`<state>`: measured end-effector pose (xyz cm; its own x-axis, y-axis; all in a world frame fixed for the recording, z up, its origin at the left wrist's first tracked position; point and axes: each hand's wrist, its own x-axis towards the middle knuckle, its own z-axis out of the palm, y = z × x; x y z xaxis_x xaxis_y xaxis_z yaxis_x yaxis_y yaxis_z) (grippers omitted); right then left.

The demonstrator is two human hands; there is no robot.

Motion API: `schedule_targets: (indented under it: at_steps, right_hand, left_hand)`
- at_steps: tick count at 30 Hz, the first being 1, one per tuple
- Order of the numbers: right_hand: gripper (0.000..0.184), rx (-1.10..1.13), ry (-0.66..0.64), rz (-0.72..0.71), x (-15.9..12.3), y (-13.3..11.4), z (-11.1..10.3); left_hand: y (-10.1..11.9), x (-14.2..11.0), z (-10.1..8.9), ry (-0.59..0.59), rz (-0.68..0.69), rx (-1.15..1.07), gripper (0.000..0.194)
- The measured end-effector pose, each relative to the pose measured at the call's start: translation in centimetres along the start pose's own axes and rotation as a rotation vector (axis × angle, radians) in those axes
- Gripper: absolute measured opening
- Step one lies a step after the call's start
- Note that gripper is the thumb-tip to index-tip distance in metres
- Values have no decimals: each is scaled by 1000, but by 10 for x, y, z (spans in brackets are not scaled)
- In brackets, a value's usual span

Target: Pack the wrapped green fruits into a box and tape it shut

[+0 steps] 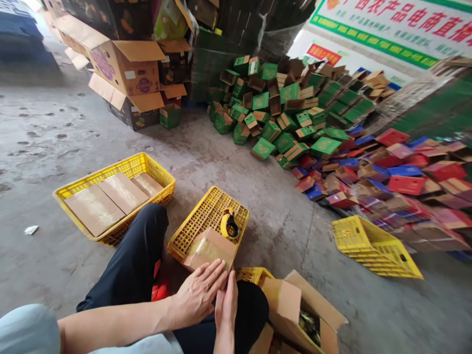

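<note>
A small brown cardboard carton [212, 247] with clear tape over its top sits on an upturned yellow plastic crate [195, 211]. My left hand [199, 292] lies across the near top edge of the carton with its fingers stretched out flat. Against the carton's near right side, the straight fingers of my right hand [226, 302] press, partly hidden beside the left hand. Neither hand grasps anything. Just beyond the carton, a yellow and black tape dispenser [229, 224] rests on the same crate.
To the left, a yellow crate [59, 196] holds several taped cartons [123, 191]. An open carton [287, 300] with dark contents stands at my right knee. Another yellow crate [372, 246] lies further right. Heaped green boxes [263, 147] and red boxes [405, 184] cover the floor behind.
</note>
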<state>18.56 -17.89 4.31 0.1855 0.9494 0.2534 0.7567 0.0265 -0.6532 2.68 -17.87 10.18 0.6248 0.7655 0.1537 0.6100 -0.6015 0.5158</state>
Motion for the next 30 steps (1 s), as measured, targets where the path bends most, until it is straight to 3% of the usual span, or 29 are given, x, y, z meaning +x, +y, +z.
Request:
schedule_targets:
  at_steps: [3,6,12,16,23,30]
  right_hand:
    - [60,178,-38,101,-1,-13,-20]
    - [59,209,-93,142,4,-24,-23]
    - [66,152,-60,89,9,-20,-18]
    - [62,42,-23,-15,12,-21,-18]
    - [63,-253,12,-213,5,-36,-13]
    - [56,-278,23,-270,-1,-49,-8]
  left_hand:
    - [3,7,9,-23,-5,10,88]
    - [-11,11,0,-38,26,7,84]
    - [-55,-11,-31,3,-67,57,80]
    - [-73,-23,-30,44,-74,24,84]
    - [-76,-10,-21,91,-63,-52,71]
    - [-70,0,-27,95,-129,-52,61]
